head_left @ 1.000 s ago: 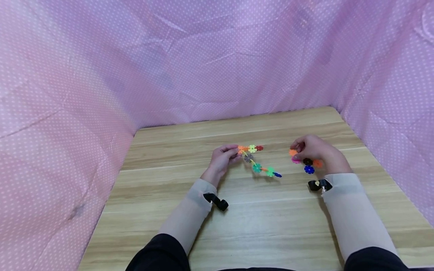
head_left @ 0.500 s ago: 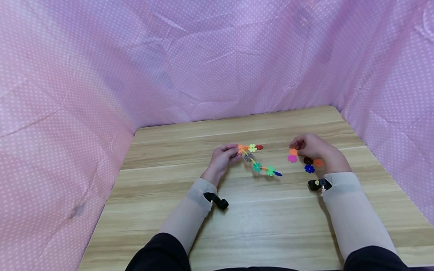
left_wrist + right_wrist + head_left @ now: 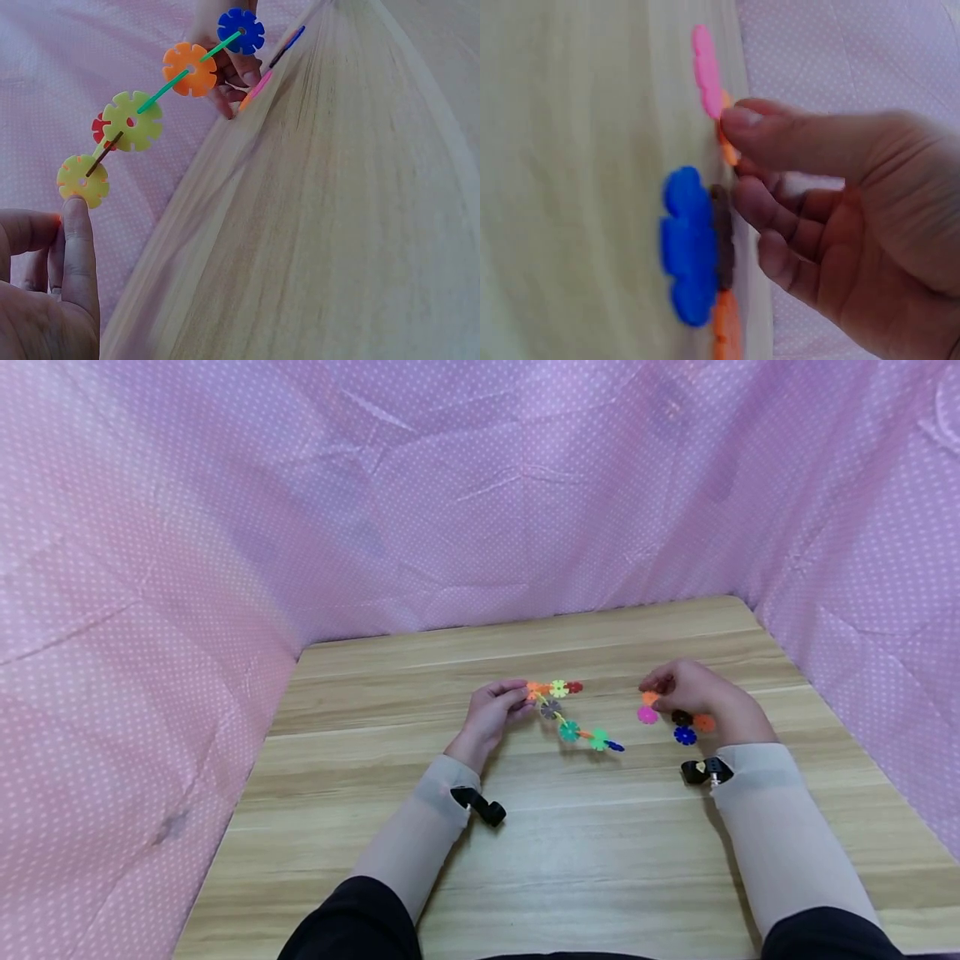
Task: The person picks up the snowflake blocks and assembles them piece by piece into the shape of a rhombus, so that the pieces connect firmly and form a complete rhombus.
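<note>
My left hand (image 3: 491, 714) pinches one end of a chain of interlocking flower-shaped plastic discs (image 3: 568, 731) between thumb and fingers. The chain reaches right in two branches, one ending in a red disc (image 3: 574, 687), the other in a dark blue disc (image 3: 241, 31). At the right of the table, my right hand (image 3: 697, 687) pinches a loose orange disc (image 3: 728, 148), its thumb over the near face. A pink disc (image 3: 647, 716) lies against that orange one. Below the curled fingers are a dark brown disc (image 3: 721, 236), a blue disc (image 3: 688, 247) and another orange disc (image 3: 703, 722).
The wooden table (image 3: 585, 860) ends at the back against a pink dotted curtain (image 3: 480, 510), which also hangs along both sides. A black wrist camera (image 3: 480, 806) sits on the left wrist, another wrist camera (image 3: 707, 769) on the right.
The pink disc has slid slightly left and out from under the right thumb. My right hand has shifted only a little, and the left hand with its chain has stayed still.
</note>
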Tool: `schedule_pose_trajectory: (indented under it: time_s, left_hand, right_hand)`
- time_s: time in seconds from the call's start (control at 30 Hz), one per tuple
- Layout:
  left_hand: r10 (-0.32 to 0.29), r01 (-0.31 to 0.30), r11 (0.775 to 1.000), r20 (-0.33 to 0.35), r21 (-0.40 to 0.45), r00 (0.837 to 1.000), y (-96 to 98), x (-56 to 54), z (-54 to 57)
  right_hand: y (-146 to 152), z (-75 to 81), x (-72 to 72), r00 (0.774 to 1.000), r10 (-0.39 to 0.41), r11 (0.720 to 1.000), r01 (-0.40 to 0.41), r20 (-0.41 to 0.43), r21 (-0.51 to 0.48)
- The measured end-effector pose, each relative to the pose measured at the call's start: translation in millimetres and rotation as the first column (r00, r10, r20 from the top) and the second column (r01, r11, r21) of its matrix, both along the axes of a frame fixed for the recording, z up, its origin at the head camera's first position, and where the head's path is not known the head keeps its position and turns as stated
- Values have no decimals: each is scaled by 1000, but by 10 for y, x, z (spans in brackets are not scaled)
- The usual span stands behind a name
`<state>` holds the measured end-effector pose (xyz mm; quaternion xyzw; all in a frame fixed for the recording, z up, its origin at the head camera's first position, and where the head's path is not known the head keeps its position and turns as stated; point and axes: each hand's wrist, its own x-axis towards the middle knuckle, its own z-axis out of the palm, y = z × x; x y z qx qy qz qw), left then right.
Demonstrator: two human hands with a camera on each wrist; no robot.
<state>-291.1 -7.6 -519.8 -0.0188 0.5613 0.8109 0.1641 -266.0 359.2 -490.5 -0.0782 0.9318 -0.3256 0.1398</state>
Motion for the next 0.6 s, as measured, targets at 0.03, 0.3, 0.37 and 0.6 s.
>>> schedule_pose_trajectory:
  time_s: [0.03, 0.3, 0.37, 0.6]
  left_hand:
    - [0, 0, 1000, 1, 0, 1000, 0, -4, -1]
    - [0, 0, 1000, 3, 4, 1000, -7, -21, -2]
    - [0, 0, 1000, 3, 6, 1000, -9, -22, -1]
    - [-2, 2, 1000, 3, 0, 1000, -17, -22, 14]
  right_hand:
    - [-7, 3, -2, 1000, 3, 1000, -3, -5, 5]
    - [-69, 14, -24, 998, -60, 997, 59, -33, -41]
    - [-101, 14, -36, 995, -96, 992, 93, -27, -88]
    - [-274, 67, -70, 985, -169, 929, 174, 45, -326]
